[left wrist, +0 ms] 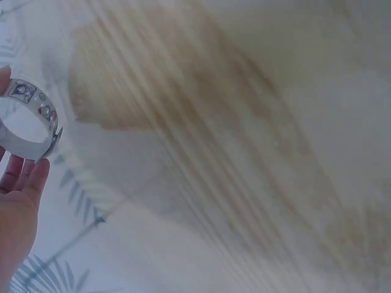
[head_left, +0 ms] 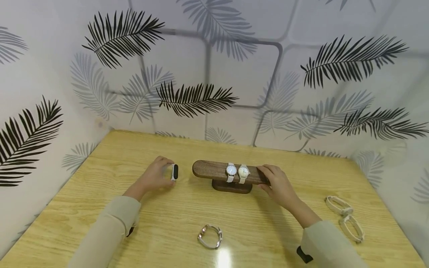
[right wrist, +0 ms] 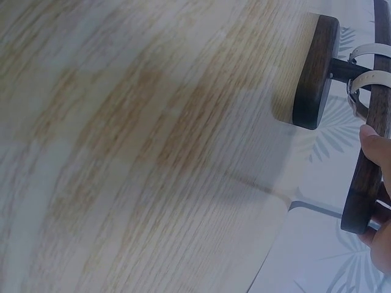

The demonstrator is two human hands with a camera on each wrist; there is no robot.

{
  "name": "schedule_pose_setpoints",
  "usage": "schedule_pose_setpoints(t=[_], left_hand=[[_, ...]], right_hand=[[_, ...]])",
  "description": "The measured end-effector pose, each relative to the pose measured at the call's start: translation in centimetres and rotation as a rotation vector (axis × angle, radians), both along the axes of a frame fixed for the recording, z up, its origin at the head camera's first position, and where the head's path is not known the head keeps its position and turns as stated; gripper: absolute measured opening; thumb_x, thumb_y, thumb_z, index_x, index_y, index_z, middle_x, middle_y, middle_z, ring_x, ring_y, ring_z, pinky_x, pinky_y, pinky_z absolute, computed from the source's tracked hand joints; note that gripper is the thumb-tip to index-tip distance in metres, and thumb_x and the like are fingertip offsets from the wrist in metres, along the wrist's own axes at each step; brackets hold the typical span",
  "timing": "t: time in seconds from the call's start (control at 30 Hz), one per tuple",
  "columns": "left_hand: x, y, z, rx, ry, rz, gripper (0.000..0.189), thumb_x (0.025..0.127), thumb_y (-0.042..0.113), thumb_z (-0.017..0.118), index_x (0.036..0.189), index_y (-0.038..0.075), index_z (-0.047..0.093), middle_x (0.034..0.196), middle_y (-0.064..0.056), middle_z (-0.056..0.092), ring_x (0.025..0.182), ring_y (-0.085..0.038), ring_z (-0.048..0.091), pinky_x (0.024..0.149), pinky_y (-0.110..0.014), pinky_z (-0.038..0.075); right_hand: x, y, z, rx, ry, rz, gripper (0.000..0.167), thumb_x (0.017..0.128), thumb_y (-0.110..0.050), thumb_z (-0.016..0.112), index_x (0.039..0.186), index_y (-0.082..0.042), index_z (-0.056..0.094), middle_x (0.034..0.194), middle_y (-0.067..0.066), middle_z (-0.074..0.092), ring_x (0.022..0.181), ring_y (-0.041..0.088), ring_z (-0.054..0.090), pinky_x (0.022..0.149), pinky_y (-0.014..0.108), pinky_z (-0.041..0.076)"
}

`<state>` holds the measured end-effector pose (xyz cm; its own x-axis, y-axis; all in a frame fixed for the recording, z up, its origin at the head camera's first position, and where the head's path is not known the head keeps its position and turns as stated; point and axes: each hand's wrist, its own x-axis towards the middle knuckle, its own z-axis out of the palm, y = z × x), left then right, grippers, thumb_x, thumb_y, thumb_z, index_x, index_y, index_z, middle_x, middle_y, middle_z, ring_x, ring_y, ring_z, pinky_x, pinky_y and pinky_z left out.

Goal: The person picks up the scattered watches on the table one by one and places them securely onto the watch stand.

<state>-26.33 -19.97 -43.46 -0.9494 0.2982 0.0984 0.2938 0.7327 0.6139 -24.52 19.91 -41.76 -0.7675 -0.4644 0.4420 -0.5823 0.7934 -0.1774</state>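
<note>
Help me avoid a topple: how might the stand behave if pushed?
The stand may tip if pressed at one end: its bar overhangs a shorter base. Wooden-looking, it's probably stiff. The two watches, strapped round the bar, would likely ride along.

Smooth wooden watch stand (head_left: pixel 210 169)
</note>
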Motion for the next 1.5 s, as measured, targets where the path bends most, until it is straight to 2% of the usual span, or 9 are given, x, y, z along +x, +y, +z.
schedule_pose_setpoints(t=[0.2,0.37,0.83,1.13,1.5], left_hand=[[0.4,1.8,0.8,0.046,0.019,-0.039,0.062,0.076,0.015,0.077,0.128,-0.003,0.048,0.128,-0.021,0.045,0.116,-0.038,0.047,0.098,-0.053,0.043],[0.6,2.9,0.9,0.065,0.032,-0.058,0.064,0.074,0.012,0.078,0.128,-0.003,0.048,0.127,-0.019,0.048,0.117,-0.036,0.049,0.099,-0.051,0.043],[0.6,3.0,0.7,0.119,0.041,-0.067,0.066,0.075,0.015,0.077,0.131,-0.002,0.046,0.133,-0.021,0.048,0.125,-0.039,0.044,0.104,-0.053,0.038],[0.4,3.5,1.5,0.170,0.019,-0.066,0.066,0.076,0.016,0.077,0.134,0.003,0.046,0.135,-0.018,0.048,0.125,-0.037,0.044,0.105,-0.052,0.037],[0.6,5.4,2.7,0.190,0.001,-0.082,0.066,0.074,0.018,0.079,0.132,0.005,0.049,0.135,-0.017,0.050,0.126,-0.038,0.043,0.107,-0.052,0.035]], right_hand=[[0.0,-0.1,0.1,0.005,-0.006,-0.006,0.054,0.073,-0.008,0.077,0.121,0.003,0.055,0.116,0.021,0.056,0.109,0.039,0.052,0.093,0.053,0.045],[0.0,-0.1,0.1,0.004,-0.002,-0.002,0.055,0.072,-0.009,0.078,0.121,0.002,0.055,0.116,0.022,0.056,0.109,0.039,0.052,0.093,0.054,0.045],[-0.1,0.0,-0.1,-0.002,0.009,0.001,0.054,0.074,-0.007,0.076,0.122,0.002,0.054,0.117,0.021,0.056,0.110,0.039,0.052,0.091,0.054,0.046],[-0.1,0.1,-0.2,-0.004,0.017,0.001,0.056,0.072,-0.008,0.078,0.121,0.002,0.054,0.116,0.022,0.056,0.109,0.039,0.052,0.091,0.054,0.045],[-0.1,0.2,-0.4,-0.002,0.031,0.006,0.056,0.072,-0.009,0.078,0.121,0.002,0.054,0.116,0.022,0.056,0.109,0.038,0.053,0.091,0.053,0.046]])
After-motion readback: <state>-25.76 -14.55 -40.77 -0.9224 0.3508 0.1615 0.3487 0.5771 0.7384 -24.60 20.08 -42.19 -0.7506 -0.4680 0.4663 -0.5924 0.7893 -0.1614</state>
